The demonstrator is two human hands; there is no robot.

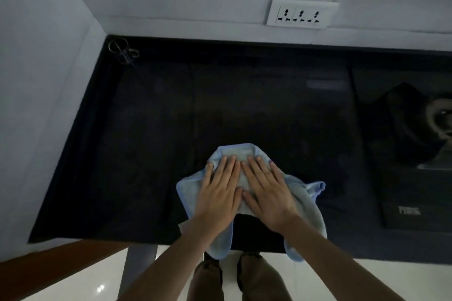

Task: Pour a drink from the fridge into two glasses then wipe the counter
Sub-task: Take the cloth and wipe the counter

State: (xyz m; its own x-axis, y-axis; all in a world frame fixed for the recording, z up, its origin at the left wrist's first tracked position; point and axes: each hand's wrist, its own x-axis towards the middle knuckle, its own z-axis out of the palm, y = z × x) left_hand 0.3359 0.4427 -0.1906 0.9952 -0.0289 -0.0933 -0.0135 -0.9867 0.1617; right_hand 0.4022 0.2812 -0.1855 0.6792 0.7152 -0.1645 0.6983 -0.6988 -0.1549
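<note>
Blue terry cloth, rumpled, under both flat hands, left hand and right hand, on black counter.

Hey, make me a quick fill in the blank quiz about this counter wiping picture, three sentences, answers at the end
1. Both hands press flat on a light ____ cloth.
2. The left hand and right hand lie side by side on the dark ____.
3. The wall socket plate above has ____ outlets.

Answers: blue; counter; three
</note>
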